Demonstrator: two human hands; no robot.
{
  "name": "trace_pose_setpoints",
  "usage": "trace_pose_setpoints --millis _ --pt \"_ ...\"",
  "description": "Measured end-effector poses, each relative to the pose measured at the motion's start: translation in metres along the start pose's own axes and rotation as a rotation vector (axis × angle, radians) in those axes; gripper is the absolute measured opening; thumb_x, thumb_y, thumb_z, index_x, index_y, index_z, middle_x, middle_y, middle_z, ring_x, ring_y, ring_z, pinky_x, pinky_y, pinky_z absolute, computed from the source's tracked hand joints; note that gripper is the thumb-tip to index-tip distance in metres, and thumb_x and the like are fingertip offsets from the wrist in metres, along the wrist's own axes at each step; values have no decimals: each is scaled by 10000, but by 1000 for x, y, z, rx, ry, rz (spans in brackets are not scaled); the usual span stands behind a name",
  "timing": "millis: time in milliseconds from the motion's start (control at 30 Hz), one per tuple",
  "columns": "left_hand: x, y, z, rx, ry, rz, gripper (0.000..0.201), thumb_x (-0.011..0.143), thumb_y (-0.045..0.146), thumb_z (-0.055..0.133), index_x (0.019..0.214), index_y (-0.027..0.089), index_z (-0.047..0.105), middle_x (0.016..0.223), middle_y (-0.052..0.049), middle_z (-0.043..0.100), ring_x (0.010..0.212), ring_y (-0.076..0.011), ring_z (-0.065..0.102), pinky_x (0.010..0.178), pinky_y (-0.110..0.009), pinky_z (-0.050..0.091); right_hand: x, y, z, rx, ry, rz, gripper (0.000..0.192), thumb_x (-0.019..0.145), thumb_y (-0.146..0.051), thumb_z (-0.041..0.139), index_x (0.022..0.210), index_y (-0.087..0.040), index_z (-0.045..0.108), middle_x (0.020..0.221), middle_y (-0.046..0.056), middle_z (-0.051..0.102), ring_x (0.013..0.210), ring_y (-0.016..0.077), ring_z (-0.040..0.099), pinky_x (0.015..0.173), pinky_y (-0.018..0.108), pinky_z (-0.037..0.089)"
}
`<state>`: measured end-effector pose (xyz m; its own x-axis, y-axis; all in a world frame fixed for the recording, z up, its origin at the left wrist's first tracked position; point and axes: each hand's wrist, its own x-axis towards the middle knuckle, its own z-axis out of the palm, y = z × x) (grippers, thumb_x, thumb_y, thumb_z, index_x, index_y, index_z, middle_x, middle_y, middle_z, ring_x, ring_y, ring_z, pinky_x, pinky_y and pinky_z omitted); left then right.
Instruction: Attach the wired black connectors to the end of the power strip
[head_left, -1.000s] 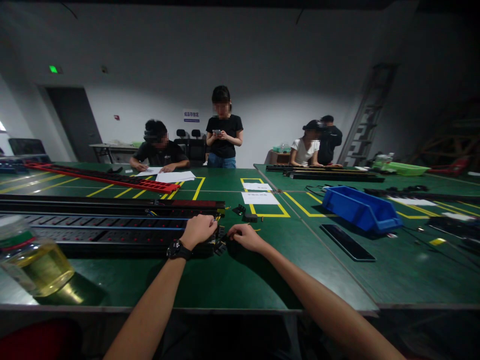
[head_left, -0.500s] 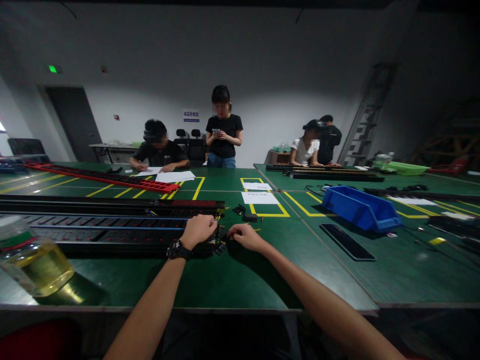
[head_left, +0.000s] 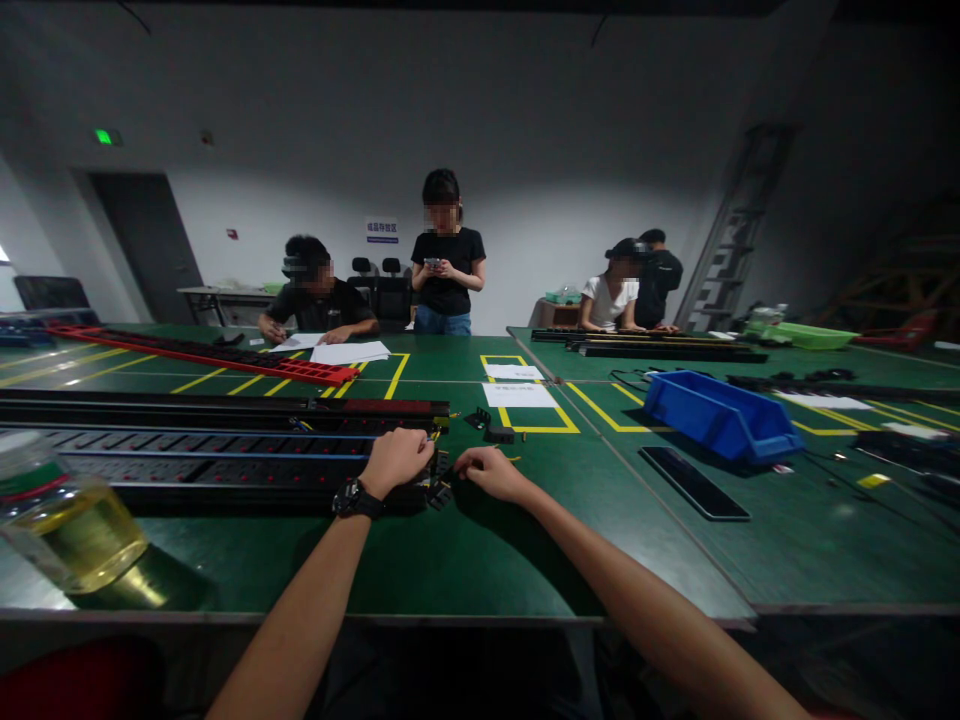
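Observation:
A long black strip point(head_left: 217, 468) with rows of socket-like openings and red dots lies on the green table. Over its right end rests my left hand point(head_left: 397, 460), fingers curled down around the end and partly hidden. My right hand point(head_left: 491, 472) is just to the right, its thumb and fingers pinched together beside a small black connector piece point(head_left: 441, 494) at the strip's end. Whatever the pinch holds is too small to make out. Loose black parts point(head_left: 499, 435) lie beyond my right hand.
A bottle of yellow liquid point(head_left: 82, 530) stands at the near left. To the right are a dark flat tablet-like device point(head_left: 694, 483) and a blue bin point(head_left: 720, 420). Paper sheets point(head_left: 520, 396) and a red rail point(head_left: 210, 352) lie farther back. Several people are across the table.
Both my hands stay in the same place. Across the table, the seated person's head and writing hand have shifted slightly left.

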<state>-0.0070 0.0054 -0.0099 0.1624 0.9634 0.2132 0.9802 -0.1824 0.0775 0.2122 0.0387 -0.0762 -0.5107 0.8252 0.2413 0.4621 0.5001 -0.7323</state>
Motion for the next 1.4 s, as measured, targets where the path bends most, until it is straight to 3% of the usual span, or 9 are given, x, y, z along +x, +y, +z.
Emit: trace_pose_setpoints --millis 1400 --pt "0 0 1 -9 0 2 375 1011 422 432 907 220 730 944 -117 780 920 -286 744 798 -338 502 -1 -1 0 23 -8 6 389 746 -11 503 956 -151 799 879 41 781 767 159 673 696 237 479"
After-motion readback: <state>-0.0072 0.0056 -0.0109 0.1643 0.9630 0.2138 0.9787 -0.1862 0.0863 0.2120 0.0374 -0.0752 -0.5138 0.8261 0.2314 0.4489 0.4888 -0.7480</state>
